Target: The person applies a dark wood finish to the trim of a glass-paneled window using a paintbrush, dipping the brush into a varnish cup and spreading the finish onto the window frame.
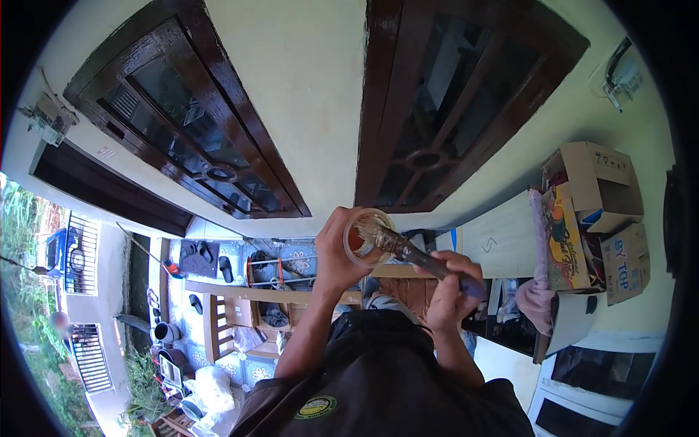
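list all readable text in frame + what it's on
"BY TOP": small cardboard box, far right.
Colourful carton: script lettering, blurred.
Open box: print too small.
Shirt badge: unreadable.
Jar in left hand, brush in right hand: no text seen.

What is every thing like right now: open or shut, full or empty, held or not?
Cup, open on top, some brown liquid inside, held in the left hand.
Brush, bristles inside the cup, handle held in the right hand.
Top cardboard box, flaps open.
Window frame, dark and shiny.
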Demonstrator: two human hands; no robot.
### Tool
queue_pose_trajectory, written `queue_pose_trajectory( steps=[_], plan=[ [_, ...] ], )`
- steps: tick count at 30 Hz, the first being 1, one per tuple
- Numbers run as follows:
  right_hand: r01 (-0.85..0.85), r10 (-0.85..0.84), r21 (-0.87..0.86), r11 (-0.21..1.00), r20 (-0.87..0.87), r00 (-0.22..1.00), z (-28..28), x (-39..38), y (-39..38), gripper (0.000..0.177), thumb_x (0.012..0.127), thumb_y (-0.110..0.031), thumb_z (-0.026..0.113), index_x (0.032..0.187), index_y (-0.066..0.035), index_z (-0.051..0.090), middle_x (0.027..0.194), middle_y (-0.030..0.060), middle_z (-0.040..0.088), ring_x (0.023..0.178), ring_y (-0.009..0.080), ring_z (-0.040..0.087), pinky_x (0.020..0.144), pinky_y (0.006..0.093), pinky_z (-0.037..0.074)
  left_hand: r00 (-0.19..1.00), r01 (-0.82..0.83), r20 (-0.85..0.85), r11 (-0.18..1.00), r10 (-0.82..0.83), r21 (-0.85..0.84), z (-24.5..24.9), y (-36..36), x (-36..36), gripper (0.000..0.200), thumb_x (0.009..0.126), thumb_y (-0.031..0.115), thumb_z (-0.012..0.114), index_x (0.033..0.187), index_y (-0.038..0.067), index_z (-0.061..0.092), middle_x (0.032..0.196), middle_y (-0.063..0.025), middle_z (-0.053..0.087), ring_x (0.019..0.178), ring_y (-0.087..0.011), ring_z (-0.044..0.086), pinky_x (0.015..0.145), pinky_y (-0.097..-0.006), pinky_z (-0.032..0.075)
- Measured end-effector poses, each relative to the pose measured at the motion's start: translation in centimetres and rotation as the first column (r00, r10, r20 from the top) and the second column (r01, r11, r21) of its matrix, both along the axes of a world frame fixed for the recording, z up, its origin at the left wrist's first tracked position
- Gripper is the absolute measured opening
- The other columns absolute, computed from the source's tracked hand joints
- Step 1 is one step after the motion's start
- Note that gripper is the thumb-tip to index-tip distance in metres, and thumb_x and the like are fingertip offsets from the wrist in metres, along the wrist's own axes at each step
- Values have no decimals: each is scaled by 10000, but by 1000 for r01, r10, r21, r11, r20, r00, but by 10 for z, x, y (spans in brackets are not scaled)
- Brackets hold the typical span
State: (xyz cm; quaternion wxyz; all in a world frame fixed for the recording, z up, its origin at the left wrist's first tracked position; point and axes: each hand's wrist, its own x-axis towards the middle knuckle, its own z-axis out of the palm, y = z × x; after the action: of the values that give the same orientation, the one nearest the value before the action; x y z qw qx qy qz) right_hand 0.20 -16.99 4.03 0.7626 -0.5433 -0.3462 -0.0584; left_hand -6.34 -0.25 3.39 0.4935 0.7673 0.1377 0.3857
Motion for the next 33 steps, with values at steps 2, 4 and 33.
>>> queue_pose_trajectory(
  steps=[2,4,33],
  plan=[
    [-62,103,136,989,-325,940,7,-1,0,255,940,-162,565,1096,7,458,1038,240,584,798,289,667,695,338,598,1000,3,9,1000,-3,-7,-4,-1,1,495,572,77,802,1015,-6,597,920,-70,627,835,-139,620,781,-257,487],
    [-106,325,355,929,-645,692,6,3,-1,240,921,-119,606,1103,-18,487,1059,203,605,826,278,693,695,339,605,1000,8,7,1000,-8,-28,-6,-4,1,499,573,77,802,1019,-5,595,922,-67,627,836,-135,619,784,-256,486],
    [-204,713,687,697,-694,99,-46,98,-5,204,962,-220,541,1093,-72,592,926,166,698,808,239,708,659,344,614,999,-29,9,983,31,-183,-16,-38,82,515,622,24,783,1090,-3,570,987,-76,627,898,-155,623,811,-279,498]
  ],
)
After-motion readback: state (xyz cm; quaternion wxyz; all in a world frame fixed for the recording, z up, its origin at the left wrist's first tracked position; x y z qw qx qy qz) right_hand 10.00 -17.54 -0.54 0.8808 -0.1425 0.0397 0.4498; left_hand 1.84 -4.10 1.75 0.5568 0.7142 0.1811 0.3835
